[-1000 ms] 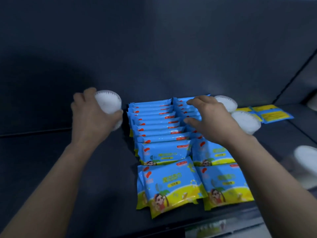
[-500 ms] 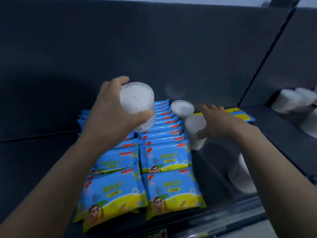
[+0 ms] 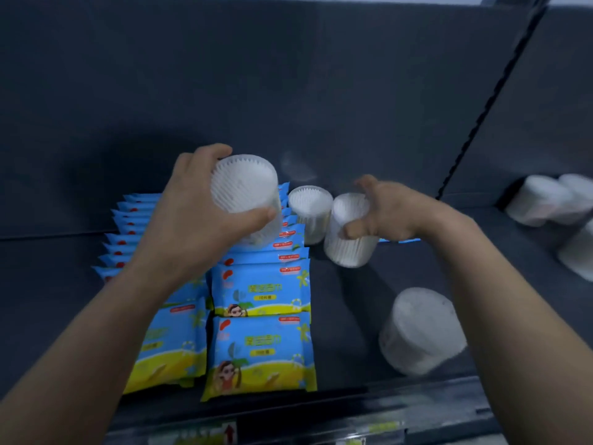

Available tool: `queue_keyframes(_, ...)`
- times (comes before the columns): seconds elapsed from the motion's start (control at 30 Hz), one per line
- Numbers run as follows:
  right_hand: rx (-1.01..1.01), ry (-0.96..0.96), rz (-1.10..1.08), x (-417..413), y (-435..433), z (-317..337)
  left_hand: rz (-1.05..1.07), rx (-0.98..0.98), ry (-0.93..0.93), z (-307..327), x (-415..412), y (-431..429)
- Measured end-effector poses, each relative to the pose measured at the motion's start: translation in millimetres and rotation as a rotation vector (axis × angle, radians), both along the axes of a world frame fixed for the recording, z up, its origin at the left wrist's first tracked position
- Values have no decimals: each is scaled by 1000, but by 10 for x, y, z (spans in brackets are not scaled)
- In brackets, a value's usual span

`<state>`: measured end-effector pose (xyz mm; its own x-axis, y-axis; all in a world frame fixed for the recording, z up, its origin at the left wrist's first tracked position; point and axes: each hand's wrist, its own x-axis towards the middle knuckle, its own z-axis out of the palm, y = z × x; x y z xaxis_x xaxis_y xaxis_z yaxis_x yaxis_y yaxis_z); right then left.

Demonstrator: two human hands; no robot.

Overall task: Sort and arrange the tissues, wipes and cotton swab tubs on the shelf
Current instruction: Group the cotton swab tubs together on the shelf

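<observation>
Left hand (image 3: 199, 220) holds a round swab tub (image 3: 245, 184) up in the air. Its fingers and thumb wrap round the sides, and the white top of the tub faces the camera. This tub is over the back of the wipes packs (image 3: 261, 290).

The right hand (image 3: 388, 213) holds a second tub (image 3: 349, 245), with the thumb on the front and the fingers behind. That tub leans over a bit. It is low, just right of the packs, but I cannot tell if its bottom touches the shelf (image 3: 353, 316).

A third tub (image 3: 309, 210) stands up straight on the shelf, between the two held tubs and close to the back wall. A fourth tub (image 3: 420, 329) sits near the front edge, under the right arm. It looks blurry and tipped.

The blue and yellow packs lie in two rows, side by side, from the front edge to the back. The front ones lie flat and the back ones overlap.

More white tubs (image 3: 552, 200) sit on the next part of the shelf, far right.
</observation>
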<state>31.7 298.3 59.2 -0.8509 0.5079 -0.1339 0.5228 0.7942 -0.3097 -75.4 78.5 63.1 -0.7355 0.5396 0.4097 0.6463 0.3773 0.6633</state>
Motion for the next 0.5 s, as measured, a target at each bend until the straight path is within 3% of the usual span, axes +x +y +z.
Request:
queue_keyframes(0.23,-62,300,-249,642,-16,305,-216,88,-81,93,186,368)
queue_keyframes(0.5,0,373,-433,1597,134,358,-464,50,-101,159,766,1005)
